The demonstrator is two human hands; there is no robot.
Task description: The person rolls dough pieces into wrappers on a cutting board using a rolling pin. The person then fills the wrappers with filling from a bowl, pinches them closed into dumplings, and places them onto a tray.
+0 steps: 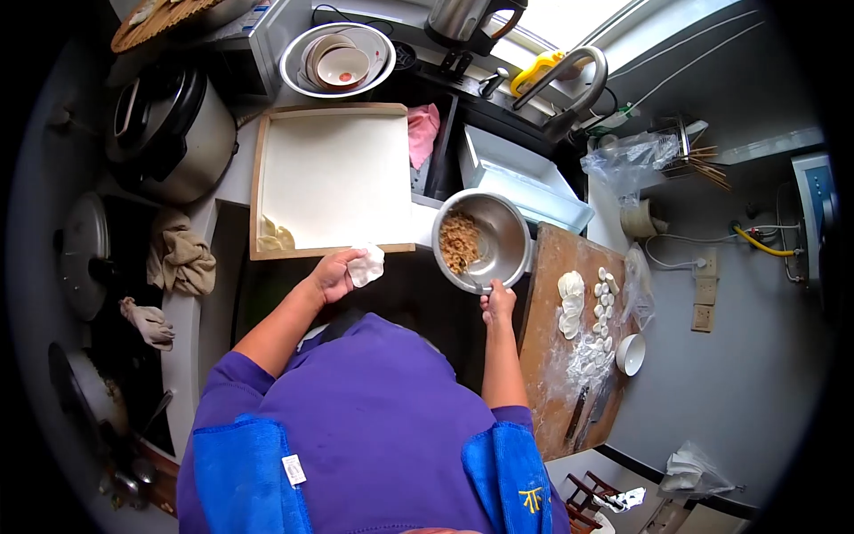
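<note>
1. Purple shirt [365,392] nearest the camera, with blue cloth [238,476] at both sides.
2. Left hand [331,274]: fingers closed on 1 white dough round [366,267], by the near edge of the tray [338,178].
3. Right hand [498,304]: curled at the near rim of the metal bowl [503,233]; whether it grips the rim or a utensil, I cannot tell.
4. Brown filling [458,242] lies inside that bowl.
5. Pale dumplings [275,235] sit in the tray's near left corner.
6. Wooden board [553,276], right: more dough pieces [571,303].

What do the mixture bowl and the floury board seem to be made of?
Mixture bowl: metal, likely stainless steel, smooth and shiny, given its grey, reflective inner wall.
Floury board: probably wood, matte, judging by its brown, unevenly toned surface.
</note>
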